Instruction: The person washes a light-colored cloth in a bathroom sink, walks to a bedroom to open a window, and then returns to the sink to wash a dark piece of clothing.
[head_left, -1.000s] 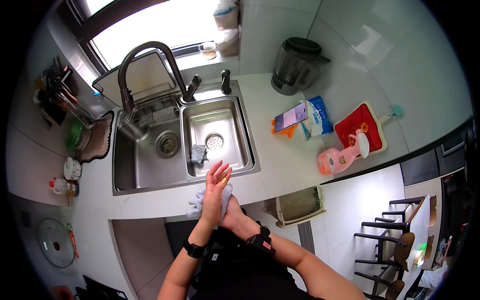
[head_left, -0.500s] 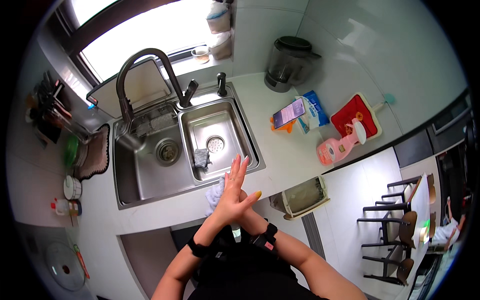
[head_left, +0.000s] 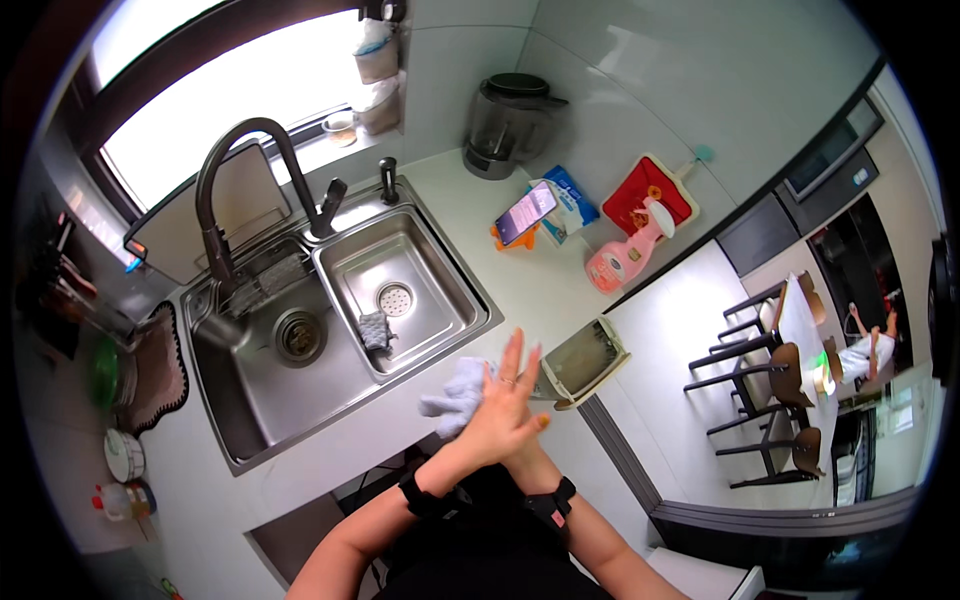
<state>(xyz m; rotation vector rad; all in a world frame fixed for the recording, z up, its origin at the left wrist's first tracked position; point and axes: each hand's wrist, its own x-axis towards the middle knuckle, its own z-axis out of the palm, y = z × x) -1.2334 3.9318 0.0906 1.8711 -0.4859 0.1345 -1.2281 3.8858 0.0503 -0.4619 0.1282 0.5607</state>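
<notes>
My left hand is palm down, its fingers stretched out and apart; a ring and a yellow thumbnail show. Underneath it comes my right hand, mostly covered, with its fingers out of sight. A bunched pale grey cloth juts out to the left from under the left hand, over the counter's front edge. It appears to be held by the right hand against the left palm, though the grip itself is covered. Both wrists wear black bands.
Left of the hands lies a steel double sink with a dark tap and a grey scrubbing cloth. A phone on an orange stand, a pink spray bottle, a blender jug and a bin stand to the right.
The view has swung, so the sink sits further left and lower. Both hands and the cloth have moved right together, away from the sink's edge. More of the cloth shows now.
</notes>
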